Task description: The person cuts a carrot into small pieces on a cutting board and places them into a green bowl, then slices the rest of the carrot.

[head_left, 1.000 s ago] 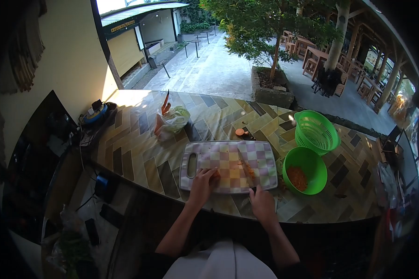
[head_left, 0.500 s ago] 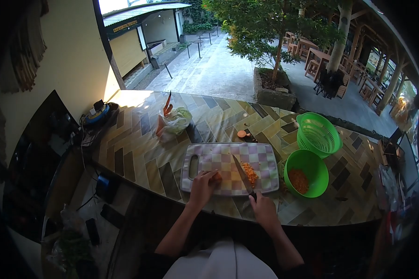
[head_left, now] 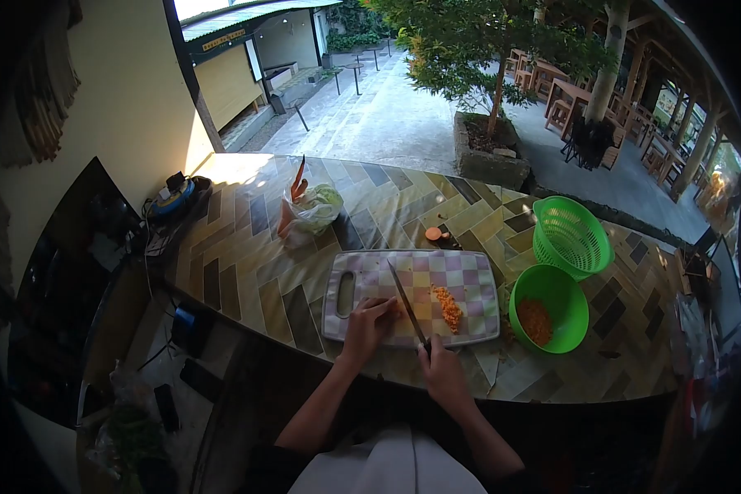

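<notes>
A checkered cutting board (head_left: 469,329) lies on the table in front of me. On its left half, my left hand (head_left: 370,323) is closed on a carrot piece (head_left: 398,308), mostly hidden by the fingers. My right hand (head_left: 440,362) grips the handle of a knife (head_left: 405,298); its blade points away from me and lies just right of the carrot piece. A strip of finely chopped carrot (head_left: 447,309) sits on the board, right of the blade. Beyond the board's far edge are carrot ends (head_left: 434,234).
To the right stands a green bowl (head_left: 575,296) with chopped carrot inside, and behind it a green colander (head_left: 597,239). A plastic bag (head_left: 309,218) with carrots and a pale green vegetable rests at the back left. A cable reel (head_left: 173,198) is on the far left.
The knife and my right hand have moved left, from beside the chopped carrot to beside the piece under my left hand. The view has shifted slightly.
</notes>
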`<state>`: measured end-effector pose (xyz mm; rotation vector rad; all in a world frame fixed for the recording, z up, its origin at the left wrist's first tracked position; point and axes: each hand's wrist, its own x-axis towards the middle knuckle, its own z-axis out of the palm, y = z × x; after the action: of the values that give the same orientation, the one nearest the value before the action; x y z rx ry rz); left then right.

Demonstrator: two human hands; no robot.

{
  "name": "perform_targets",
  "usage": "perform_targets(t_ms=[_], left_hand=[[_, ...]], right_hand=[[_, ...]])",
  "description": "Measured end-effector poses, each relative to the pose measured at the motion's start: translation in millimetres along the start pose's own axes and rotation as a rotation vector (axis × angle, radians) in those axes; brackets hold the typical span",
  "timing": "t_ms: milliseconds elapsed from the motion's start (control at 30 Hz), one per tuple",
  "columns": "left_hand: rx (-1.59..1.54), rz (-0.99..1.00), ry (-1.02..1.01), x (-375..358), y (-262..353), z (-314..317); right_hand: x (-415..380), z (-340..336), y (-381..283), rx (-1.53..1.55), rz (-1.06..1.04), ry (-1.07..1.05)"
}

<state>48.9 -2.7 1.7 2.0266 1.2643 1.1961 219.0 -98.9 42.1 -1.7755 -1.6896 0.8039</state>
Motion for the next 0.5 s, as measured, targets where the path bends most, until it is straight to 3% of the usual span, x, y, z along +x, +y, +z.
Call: perform_targets(t_ms=[500], left_hand=[[0.038, -0.026, 0.019, 2.2, 7.4, -0.1]], right_hand=[[-0.9, 10.5, -2.9, -0.11, 0.032, -0.059]])
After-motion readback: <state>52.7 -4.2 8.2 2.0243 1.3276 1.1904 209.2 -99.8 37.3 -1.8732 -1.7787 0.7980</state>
